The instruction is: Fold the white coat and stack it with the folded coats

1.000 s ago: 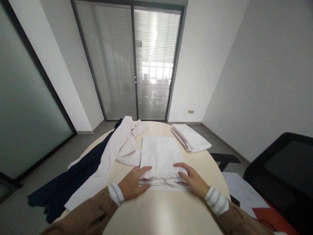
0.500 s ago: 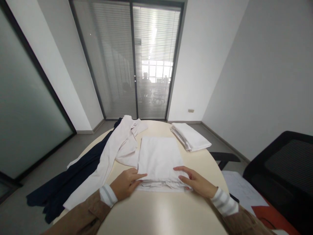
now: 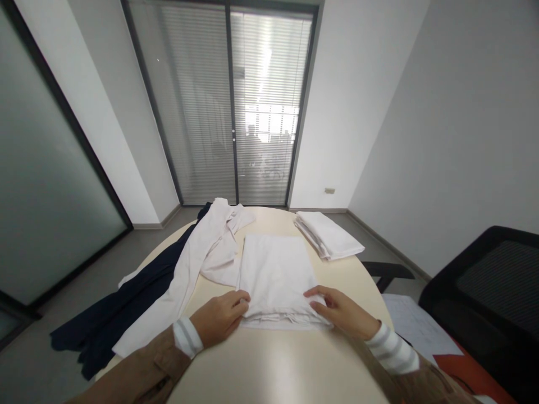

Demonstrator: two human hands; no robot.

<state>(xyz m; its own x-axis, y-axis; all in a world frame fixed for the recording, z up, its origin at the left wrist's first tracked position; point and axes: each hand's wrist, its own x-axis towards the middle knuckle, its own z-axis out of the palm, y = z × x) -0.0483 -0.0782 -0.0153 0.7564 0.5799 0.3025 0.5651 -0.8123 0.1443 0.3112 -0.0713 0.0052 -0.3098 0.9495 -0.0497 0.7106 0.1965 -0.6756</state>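
A folded white cloth [image 3: 275, 269], seemingly a garment, lies in front of me with several layers showing at its near edge. My left hand [image 3: 222, 317] is closed at its near left corner, fingers curled in and pinching the edge. Over the near right corner rests my right hand [image 3: 341, 311], its thumb and index finger apart on the fabric; the other fingers are mostly hidden. Beyond it, to the right, is a second folded white cloth [image 3: 330, 235].
An unfolded pale shirt [image 3: 191, 269] and a dark navy garment [image 3: 138, 306] drape over the left side of the round table [image 3: 278, 367]. To the right stand a black mesh chair [image 3: 492, 297] and a surface with papers [image 3: 421, 325]. Glass panels with blinds [image 3: 269, 112] are behind.
My left fingers have drawn back from on top of the cloth to its left edge and curled in. The right hand has slid slightly right along its corner.
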